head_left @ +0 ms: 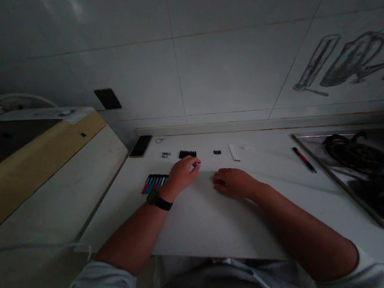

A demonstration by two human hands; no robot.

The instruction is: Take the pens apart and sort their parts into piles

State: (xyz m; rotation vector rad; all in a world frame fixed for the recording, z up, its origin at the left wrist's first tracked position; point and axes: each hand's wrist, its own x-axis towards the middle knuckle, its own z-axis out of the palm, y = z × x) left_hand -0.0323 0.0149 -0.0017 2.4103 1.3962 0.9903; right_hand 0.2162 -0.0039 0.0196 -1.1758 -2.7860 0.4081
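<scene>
Risk first, judged from how things lie: small loose parts on a smooth white surface (199, 215), easily nudged or rolled toward the near edge by a sliding wrist or forearm. Far left at nine o'clock, a dark slim phone (140, 146) flat near the surface's corner, likely to get knocked off by a sweeping elbow. Next, a row of red, blue and black pen barrels (155, 183) lying side by side, just beside the left wrist with its black watch (159, 201); a backward pull of that wrist could scatter them. Left hand (181, 174) curled, fingers (194, 165) pinched narrow on a tiny pale piece, too small to identify, held just above the surface below a black ribbed block (187, 154) at twelve o'clock; a loose pinch could drop it. Right hand (233, 183) resting palm down, fingers bent, holding nothing visible. Further right, a white strip (234, 152), then a red and black pen (304, 159) close to the steel sink rim (338, 179), apt to roll in.
</scene>
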